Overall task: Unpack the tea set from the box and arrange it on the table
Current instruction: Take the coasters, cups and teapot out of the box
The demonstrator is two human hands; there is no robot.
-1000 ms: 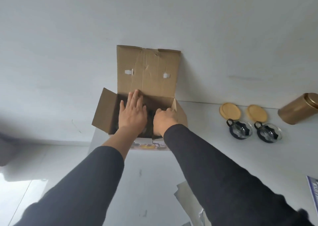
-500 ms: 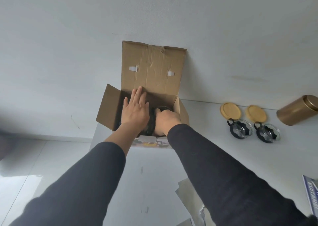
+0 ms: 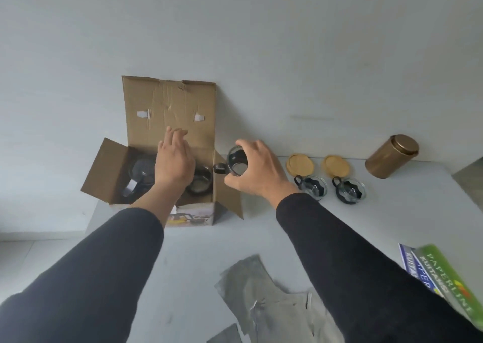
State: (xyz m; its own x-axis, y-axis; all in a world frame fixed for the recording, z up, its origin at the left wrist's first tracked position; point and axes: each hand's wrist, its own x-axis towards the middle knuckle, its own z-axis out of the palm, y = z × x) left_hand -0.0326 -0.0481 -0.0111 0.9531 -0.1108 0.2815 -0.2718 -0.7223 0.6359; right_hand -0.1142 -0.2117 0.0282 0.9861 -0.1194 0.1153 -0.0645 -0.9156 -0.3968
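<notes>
My right hand (image 3: 257,171) grips one glass cup (image 3: 236,163) with a black handle. The fingers are curled around its rim and side, and the cup is tilted so that its mouth faces me. I hold it in the air just to the right of the cardboard box (image 3: 167,159), above the right flap. My left hand (image 3: 174,163) is over the open box with the fingers nearly straight and a little spread; it holds nothing.

The box stands on the white table (image 3: 392,225) against the wall, with the back flap standing up and two side flaps folded out. Inside it I count two things: one glass teapot (image 3: 138,178) with a black handle in the left part, and one more dark-rimmed cup (image 3: 201,183) in the right part, partly hidden by my left wrist.

To the right of the box, two glass cups stand on the table side by side, the first cup (image 3: 312,187) and the second cup (image 3: 350,192), each with a black handle. Just behind them lie two round wooden lids, the left lid (image 3: 300,163) and the right lid (image 3: 336,166). Further right lies one golden tin (image 3: 392,155) on its side, near the wall.

Near me there are grey wrapping sheets (image 3: 274,303) on the table, and at the right edge two printed booklets (image 3: 444,272), one green and one blue.
</notes>
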